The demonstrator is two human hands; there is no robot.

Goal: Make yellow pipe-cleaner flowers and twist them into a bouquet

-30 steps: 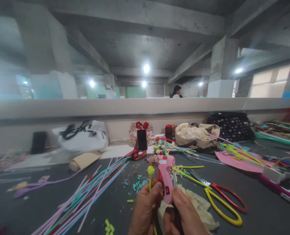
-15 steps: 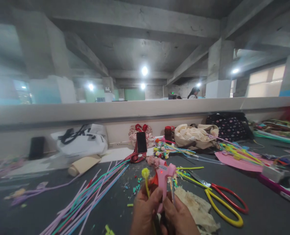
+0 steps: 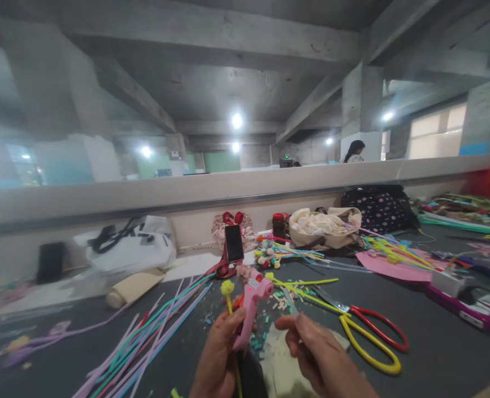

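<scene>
My left hand is closed around a pink hot glue gun with a small red light on it. The same hand holds a yellow pipe-cleaner stem with a fuzzy round head, upright beside the gun. To the right, apart from the gun, my right hand pinches a clear glue stick between thumb and forefinger. Beneath that hand lies a crumpled pale cloth or paper. Small cut bits in green and cream are scattered behind my hands.
Scissors with red and yellow handles lie right. Long pipe cleaners spread left. A phone leans at the back near bundled pipe-cleaner flowers, a beige bag and a red-lidded jar. A low partition runs behind.
My hands have parted: the left moved left with the glue gun and yellow stem, the right drew away rightward with the clear stick. The view shifted slightly.
</scene>
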